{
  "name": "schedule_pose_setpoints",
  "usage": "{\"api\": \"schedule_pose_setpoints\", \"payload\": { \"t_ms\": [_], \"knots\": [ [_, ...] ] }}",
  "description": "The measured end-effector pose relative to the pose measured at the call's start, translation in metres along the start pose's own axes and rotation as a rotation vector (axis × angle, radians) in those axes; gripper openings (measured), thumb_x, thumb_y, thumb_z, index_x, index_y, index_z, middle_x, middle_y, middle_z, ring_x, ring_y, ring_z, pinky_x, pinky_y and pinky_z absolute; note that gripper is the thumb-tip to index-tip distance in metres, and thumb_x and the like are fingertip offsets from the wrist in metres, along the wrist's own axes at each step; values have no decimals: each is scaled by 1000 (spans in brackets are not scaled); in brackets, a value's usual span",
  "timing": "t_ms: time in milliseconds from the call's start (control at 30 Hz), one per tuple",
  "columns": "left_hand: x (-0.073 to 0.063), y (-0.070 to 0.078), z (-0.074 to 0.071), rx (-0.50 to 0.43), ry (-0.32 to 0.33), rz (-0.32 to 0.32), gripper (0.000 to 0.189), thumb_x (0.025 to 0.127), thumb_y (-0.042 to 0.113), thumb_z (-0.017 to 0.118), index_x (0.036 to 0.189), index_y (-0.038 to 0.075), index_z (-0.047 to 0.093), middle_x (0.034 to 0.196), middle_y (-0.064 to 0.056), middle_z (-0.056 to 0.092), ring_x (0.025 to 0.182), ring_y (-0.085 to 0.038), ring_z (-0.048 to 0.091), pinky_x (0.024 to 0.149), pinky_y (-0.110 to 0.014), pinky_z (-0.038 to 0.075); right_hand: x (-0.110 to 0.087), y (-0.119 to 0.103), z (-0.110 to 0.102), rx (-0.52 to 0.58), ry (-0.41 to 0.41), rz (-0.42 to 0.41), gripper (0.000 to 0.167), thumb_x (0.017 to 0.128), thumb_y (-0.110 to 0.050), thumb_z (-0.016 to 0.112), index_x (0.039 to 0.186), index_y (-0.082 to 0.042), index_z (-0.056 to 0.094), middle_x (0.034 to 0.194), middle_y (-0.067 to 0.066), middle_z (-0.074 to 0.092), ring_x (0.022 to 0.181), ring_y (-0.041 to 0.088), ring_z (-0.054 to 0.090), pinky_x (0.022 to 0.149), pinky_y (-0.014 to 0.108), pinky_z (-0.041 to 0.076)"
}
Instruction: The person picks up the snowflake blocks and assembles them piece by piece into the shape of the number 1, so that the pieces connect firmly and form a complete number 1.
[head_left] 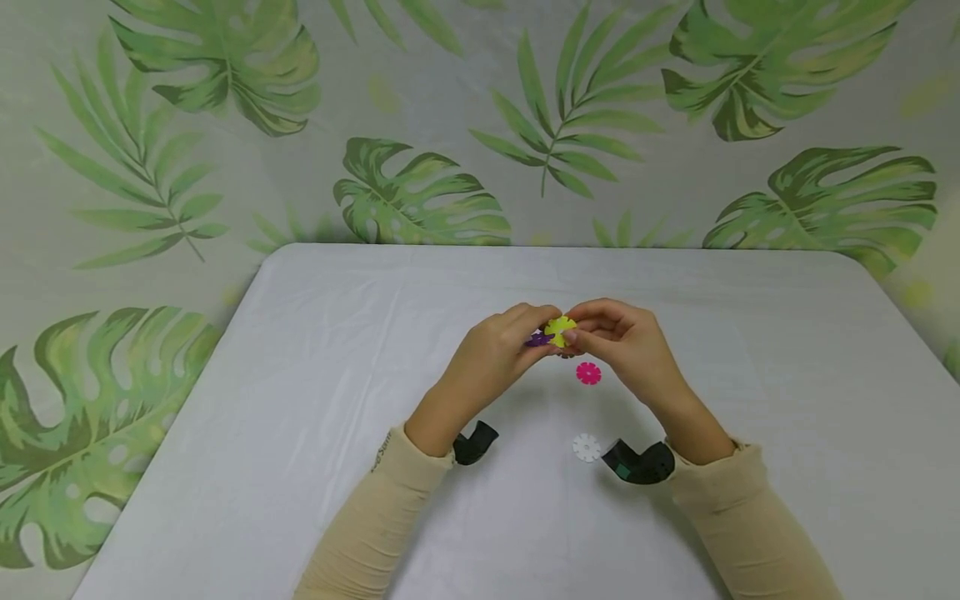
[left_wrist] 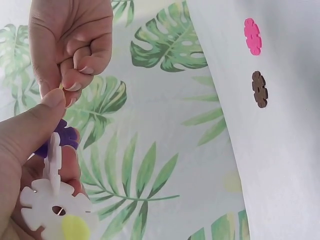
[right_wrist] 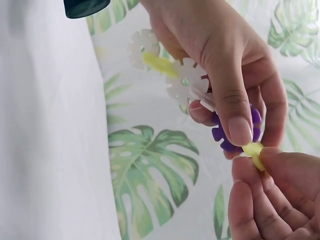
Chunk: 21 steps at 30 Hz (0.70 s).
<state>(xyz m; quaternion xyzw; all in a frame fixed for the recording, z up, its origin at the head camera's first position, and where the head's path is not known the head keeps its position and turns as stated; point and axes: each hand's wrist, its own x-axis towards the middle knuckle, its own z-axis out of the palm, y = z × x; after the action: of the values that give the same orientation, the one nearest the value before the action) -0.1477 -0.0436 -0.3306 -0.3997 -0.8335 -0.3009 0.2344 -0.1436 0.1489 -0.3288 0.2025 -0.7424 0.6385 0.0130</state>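
Observation:
Above the table, my left hand [head_left: 495, 343] grips a small chain of notched plastic discs. A purple disc [right_wrist: 219, 135] sits under the thumb, with white discs [right_wrist: 176, 89] slotted onto each other behind it. Farther along the chain, the right wrist view shows another yellow disc [right_wrist: 159, 64] and a white one [right_wrist: 137, 49] at its end. My right hand [head_left: 628, 337] pinches a yellow disc [head_left: 559, 330] between thumb and fingertips. That disc meets the purple one at the left fingertips; the joint is covered by fingers.
On the white-covered table [head_left: 337, 333] lie a pink disc [head_left: 582, 372] and a brown disc [left_wrist: 256, 90] below the hands. A white disc [head_left: 581, 454] lies nearer, beside the black right wrist camera [head_left: 637, 465]. Leaf-patterned cloth [head_left: 420, 200] hangs behind the table.

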Motion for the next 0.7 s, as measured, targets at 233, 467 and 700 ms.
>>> {"api": "schedule_pose_setpoints", "payload": {
  "t_ms": [233,467,700],
  "knots": [
    [-1,-3,-2,18,-8,-12,37,77,16,72,109,3,59,96,-5,62,81,-12,60,72,-18,47,-4,1,-9,-101,-24,-54,29,82,-3,64,110,2,57,99,16,61,85,18,63,75,24,49],
    [-1,-5,-4,17,0,-12,37,77,17,71,109,3,60,97,-4,63,84,-12,60,74,-19,47,-17,5,-21,-285,-43,-83,39,80,-6,67,117,-4,54,110,10,58,98,17,57,82,20,44],
    [-1,-7,-4,19,12,-3,36,78,17,71,109,4,60,97,-4,63,85,-12,60,74,-18,46,-37,18,-27,-408,-116,10,47,79,-17,70,122,-8,52,114,5,57,101,21,56,83,20,44]
  ]
}}
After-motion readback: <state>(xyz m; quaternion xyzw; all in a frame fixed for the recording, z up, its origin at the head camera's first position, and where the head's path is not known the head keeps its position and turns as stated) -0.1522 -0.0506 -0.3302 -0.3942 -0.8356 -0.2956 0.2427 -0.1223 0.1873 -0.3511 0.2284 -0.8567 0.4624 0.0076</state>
